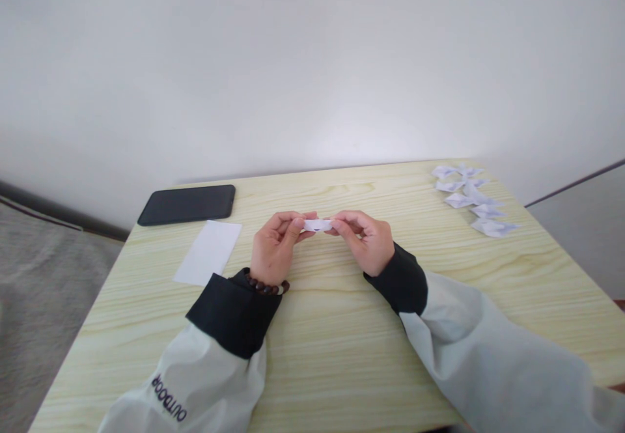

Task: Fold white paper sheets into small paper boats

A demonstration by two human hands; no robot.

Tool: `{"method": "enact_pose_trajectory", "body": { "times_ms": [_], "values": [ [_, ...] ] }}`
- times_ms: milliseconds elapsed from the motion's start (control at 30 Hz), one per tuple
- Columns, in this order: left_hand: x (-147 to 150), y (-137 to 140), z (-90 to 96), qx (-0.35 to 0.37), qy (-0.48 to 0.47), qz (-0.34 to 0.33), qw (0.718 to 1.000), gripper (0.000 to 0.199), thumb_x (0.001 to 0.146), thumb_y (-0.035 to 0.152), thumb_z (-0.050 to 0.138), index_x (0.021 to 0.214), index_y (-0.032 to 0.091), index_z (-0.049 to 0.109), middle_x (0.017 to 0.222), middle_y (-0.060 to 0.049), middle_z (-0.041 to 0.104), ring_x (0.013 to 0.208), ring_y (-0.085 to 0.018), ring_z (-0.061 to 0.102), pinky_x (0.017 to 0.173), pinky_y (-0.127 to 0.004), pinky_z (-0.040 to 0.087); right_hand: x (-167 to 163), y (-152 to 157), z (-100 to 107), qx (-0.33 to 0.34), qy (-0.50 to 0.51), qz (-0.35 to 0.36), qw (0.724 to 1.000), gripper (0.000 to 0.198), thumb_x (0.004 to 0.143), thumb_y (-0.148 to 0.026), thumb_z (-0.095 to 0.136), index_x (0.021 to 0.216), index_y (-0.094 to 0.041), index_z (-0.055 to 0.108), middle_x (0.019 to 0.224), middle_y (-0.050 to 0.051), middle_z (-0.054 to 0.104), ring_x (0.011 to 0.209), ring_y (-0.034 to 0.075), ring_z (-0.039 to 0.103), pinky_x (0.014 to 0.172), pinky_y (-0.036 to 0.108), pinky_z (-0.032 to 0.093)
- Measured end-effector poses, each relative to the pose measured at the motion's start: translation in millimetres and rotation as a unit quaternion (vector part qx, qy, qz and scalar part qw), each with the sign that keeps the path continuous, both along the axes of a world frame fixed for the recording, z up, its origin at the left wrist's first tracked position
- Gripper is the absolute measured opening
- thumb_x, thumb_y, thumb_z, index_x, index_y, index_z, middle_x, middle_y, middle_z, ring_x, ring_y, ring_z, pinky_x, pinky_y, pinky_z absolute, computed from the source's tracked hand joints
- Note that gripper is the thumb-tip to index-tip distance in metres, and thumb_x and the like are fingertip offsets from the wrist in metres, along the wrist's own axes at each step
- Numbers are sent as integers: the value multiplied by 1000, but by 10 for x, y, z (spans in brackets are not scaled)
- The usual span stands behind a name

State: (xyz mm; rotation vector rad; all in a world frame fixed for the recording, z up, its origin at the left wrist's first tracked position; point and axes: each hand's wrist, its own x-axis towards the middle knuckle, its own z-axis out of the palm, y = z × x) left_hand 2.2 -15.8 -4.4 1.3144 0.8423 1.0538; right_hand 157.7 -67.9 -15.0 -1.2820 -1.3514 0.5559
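Note:
Between my two hands, above the middle of the table, is a small piece of folded white paper [318,225]. My left hand [279,244] pinches its left end between thumb and fingers; a dark bead bracelet [266,286] circles that wrist. The right end is pinched by my right hand [365,241]. My fingertips hide both ends of the paper, so its full shape does not show.
A black phone [186,204] lies at the table's back left. White paper sheets [209,252] lie just in front of it. Several folded white paper pieces [472,200] sit in a cluster at the back right. Behind the wooden table [336,342] rises a white wall [312,68].

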Motion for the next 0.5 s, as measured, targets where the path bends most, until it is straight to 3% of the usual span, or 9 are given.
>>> {"method": "enact_pose_trajectory", "body": {
  "times_ms": [167,300,500],
  "values": [
    [-54,-13,35,61,61,-29,996,30,82,36,55,102,14,55,109,-12,66,94,-20,65,73,-33,59,0,-12,34,14,-72,-12,997,14,86,-30,54,89,-21,64,88,3,73,77,15,70,69,24,58],
    [-112,-8,55,152,181,-83,968,26,80,34,57,95,14,65,117,-13,62,102,-24,62,74,-30,58,14,-9,64,23,-130,-27,991,13,86,-26,53,89,-21,65,89,2,73,79,15,69,68,24,57],
    [-121,11,8,200,224,-28,953,23,74,37,64,85,17,69,97,-7,70,84,-18,67,71,-27,59,44,5,55,24,-155,24,987,14,88,-26,49,93,-22,62,97,3,71,86,15,68,78,27,55]
  ]
}}
